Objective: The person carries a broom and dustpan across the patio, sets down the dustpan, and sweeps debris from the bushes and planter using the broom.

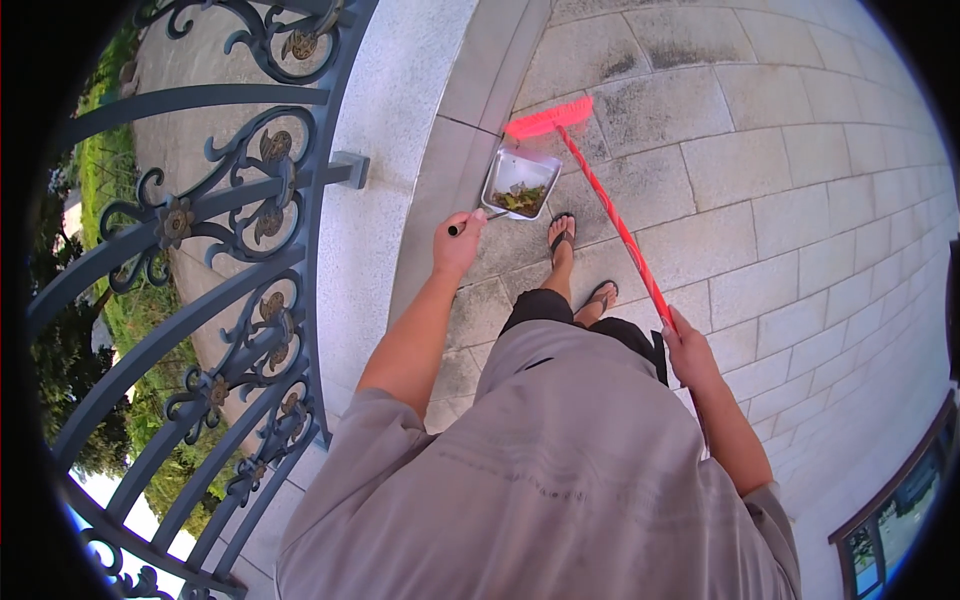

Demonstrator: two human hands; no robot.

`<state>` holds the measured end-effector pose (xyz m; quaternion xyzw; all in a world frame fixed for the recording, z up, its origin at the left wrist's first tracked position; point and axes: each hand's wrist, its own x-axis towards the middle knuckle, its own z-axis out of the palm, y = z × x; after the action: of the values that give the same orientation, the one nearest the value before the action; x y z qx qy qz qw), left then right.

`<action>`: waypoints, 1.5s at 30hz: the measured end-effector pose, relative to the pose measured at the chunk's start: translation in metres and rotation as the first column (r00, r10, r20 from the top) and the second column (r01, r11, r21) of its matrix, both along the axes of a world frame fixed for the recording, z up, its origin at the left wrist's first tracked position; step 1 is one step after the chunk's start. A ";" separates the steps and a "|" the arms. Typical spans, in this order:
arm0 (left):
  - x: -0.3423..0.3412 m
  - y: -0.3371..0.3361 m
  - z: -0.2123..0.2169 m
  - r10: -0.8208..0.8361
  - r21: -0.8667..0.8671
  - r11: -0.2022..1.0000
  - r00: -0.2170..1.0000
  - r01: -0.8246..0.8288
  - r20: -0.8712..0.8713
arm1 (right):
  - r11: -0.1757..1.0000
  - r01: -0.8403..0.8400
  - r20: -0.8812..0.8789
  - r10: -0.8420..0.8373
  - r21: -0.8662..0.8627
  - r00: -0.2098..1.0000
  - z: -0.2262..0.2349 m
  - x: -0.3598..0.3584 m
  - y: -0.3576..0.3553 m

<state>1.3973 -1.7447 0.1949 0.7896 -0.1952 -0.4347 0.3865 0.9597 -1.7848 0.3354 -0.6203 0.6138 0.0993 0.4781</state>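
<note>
My left hand [457,243] is closed around the dark handle of a metal dustpan [521,166]. Green and brown leaves [521,199] lie inside the pan, gathered at the side nearer me. In my right hand [690,346] is the red-striped stick of a broom [620,222], with the fingers wrapped round it. Its pink bristle head [549,118] rests on the tiles just beyond the pan's far edge, close to the base of the low ledge. Whether the bristles touch the pan is hard to see.
A pale stone ledge [405,100] bearing a grey ornamental metal railing [318,210] runs along my left. Large stone tiles [752,212] pave the floor. My sandalled feet [563,232] stand just behind the dustpan. A dark-framed window [893,520] shows at lower right.
</note>
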 end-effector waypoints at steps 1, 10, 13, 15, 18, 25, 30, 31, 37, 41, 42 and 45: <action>0.001 0.002 0.000 0.003 0.008 1.000 1.000 -0.003 0.007 | 0.994 0.031 -0.090 -0.022 0.109 0.996 0.000 0.026 -0.025; 0.001 -0.016 0.009 0.052 -0.002 0.999 0.996 -0.052 -0.069 | 0.948 -0.211 -0.223 0.265 0.239 0.938 -0.029 0.024 -0.022; 0.005 -0.024 0.015 0.067 0.003 0.998 0.996 -0.067 -0.066 | 0.930 -0.048 -0.123 0.099 0.365 0.987 0.037 -0.019 -0.004; 0.002 -0.036 0.011 -0.077 0.080 0.993 0.994 0.083 -0.077 | 0.970 0.036 -0.038 -0.028 0.241 0.999 0.040 -0.080 0.040; 0.005 -0.030 0.009 -0.065 0.020 0.998 0.997 0.066 -0.050 | 0.896 0.204 -0.223 -0.122 0.394 0.967 0.099 -0.062 0.002; -0.067 -0.114 0.035 -0.130 0.013 0.991 0.991 0.130 0.010 | 0.644 0.710 -0.062 -0.727 0.283 0.684 0.034 -0.148 0.007; -0.090 -0.227 0.057 -0.240 0.021 0.971 0.971 0.239 0.013 | 0.499 0.850 0.051 -0.865 0.168 0.498 0.009 -0.209 -0.027; -0.098 -0.247 0.062 -0.239 0.045 0.970 0.970 0.237 0.036 | 0.437 0.884 0.083 -0.900 0.166 0.429 0.004 -0.223 -0.034; -0.157 -0.364 0.092 -0.245 0.012 0.969 0.969 0.245 0.016 | 0.026 0.966 0.084 -0.996 0.257 0.004 -0.010 -0.301 -0.094; -0.204 -0.409 0.093 -0.169 -0.072 0.982 0.983 0.174 0.066 | -0.067 0.956 0.133 -0.985 0.285 -0.109 -0.028 -0.343 -0.143; -0.219 -0.423 0.096 -0.155 -0.082 0.984 0.986 0.159 0.055 | -0.133 0.948 0.123 -0.977 0.289 -0.174 -0.030 -0.351 -0.165; -0.270 -0.472 0.104 -0.157 -0.143 0.977 0.987 0.158 0.016 | -0.235 0.905 0.164 -0.937 0.355 -0.308 -0.031 -0.385 -0.218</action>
<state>1.1271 -2.2171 0.2990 0.7428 -0.2888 -0.4471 0.4062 0.5747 -2.0032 0.3044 0.1179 0.7495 -0.4127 0.5040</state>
